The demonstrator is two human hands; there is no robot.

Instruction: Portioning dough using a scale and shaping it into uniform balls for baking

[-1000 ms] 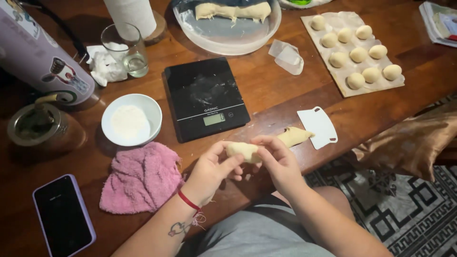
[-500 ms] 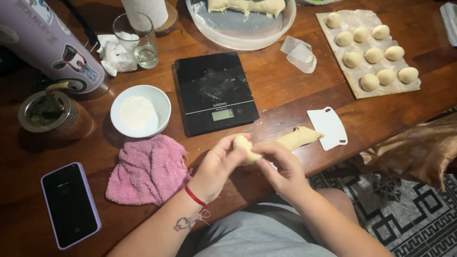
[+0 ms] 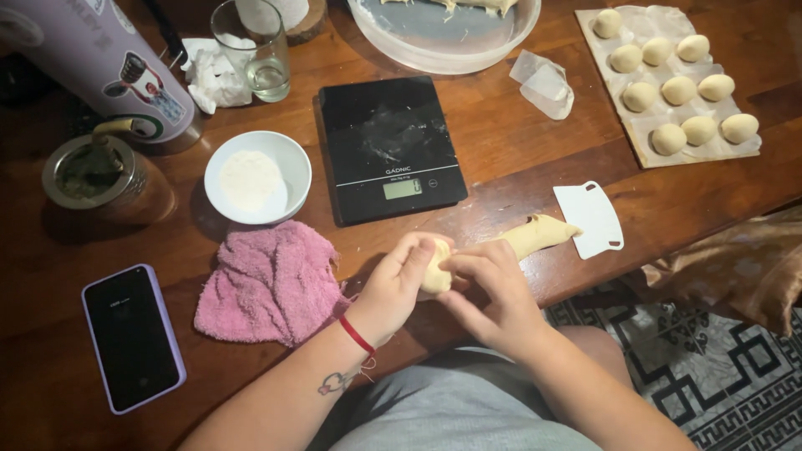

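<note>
I count eight small round pale dough balls (image 3: 678, 88) on the sheet of baking paper (image 3: 643, 150) at the tabletop's far right corner. One black flat digital kitchen scale (image 3: 388, 146) sits mid-table. I see one white ceramic bowl of flour (image 3: 257, 177), one clear drinking glass (image 3: 252, 50), one pink terry cloth (image 3: 271, 282), one black phone in a lilac case (image 3: 132, 336) and one white plastic dough scraper (image 3: 590, 219) near the front edge. One elongated dough strip (image 3: 535, 235) lies beside it, and one dough lump (image 3: 436, 271) sits between my two hands.
</note>
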